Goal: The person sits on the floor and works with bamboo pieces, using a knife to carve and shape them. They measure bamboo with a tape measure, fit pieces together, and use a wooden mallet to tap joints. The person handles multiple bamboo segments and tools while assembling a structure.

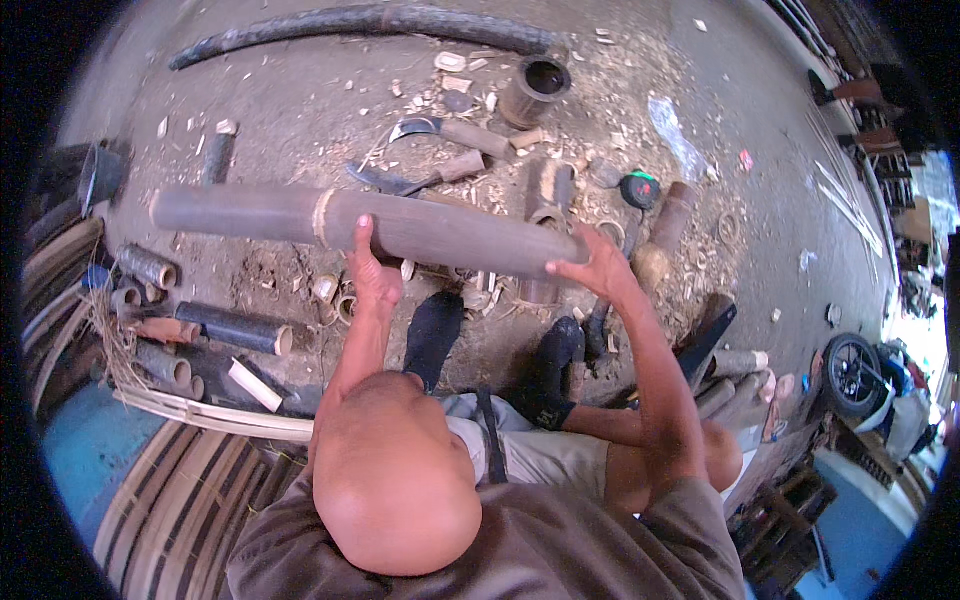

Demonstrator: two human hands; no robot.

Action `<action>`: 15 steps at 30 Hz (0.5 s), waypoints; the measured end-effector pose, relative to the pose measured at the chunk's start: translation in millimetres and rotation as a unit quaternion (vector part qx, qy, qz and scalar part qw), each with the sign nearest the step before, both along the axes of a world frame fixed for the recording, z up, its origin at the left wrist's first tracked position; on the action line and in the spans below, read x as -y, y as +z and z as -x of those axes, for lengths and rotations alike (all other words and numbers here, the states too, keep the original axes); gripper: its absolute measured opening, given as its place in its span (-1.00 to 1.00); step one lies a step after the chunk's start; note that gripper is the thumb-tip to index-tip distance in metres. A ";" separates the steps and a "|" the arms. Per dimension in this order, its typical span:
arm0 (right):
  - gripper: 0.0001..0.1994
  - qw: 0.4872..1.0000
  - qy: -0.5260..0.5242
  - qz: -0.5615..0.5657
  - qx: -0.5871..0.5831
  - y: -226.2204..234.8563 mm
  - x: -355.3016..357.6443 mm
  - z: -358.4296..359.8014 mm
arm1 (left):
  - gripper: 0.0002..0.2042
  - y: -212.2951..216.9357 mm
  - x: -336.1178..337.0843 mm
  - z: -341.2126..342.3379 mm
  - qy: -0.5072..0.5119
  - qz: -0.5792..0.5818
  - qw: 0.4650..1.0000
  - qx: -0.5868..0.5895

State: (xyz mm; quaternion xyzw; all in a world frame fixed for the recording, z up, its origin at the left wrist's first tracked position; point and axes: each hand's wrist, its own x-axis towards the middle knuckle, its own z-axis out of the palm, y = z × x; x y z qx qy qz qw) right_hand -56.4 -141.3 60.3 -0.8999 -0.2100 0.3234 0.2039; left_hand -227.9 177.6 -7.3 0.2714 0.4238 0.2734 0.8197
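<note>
A long brown bamboo pole (430, 232) lies crosswise in both my hands, raised over the floor, with a pale ring at one node. Near its middle, my left hand (376, 278) supports it from the near side, thumb up along the surface and the other fingers hidden. My right hand (603, 264) grips the right end, thumb and fingers on either side. Just beyond the pole lie a curved blade with a wooden handle (475, 136) and a second bladed tool (410, 183). Beneath its right end is a short bamboo section (540, 288), partly covered.
Wood chips litter the floor. Further off are a hollow bamboo section (520, 108) and a long dark pole (350, 22). A round tape measure (639, 189) sits at the right. Cut bamboo tubes (235, 328) lie at the left, a spoked wheel (853, 375) at the far right.
</note>
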 end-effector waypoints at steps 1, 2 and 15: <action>0.02 0.997 -0.055 -0.026 0.044 -3.6 -0.2 8.3 | -0.25 -5.6 -2.7 2.2 0.005 0.019 1.000 -0.010; 0.02 0.989 -0.109 -0.052 0.089 -8.2 -1.1 16.3 | -0.27 -11.5 -5.1 3.2 0.010 0.037 0.999 -0.020; -0.02 0.963 -0.223 0.059 0.140 -101.4 -26.7 140.8 | -0.33 -52.9 -14.0 4.3 0.042 0.075 0.996 -0.036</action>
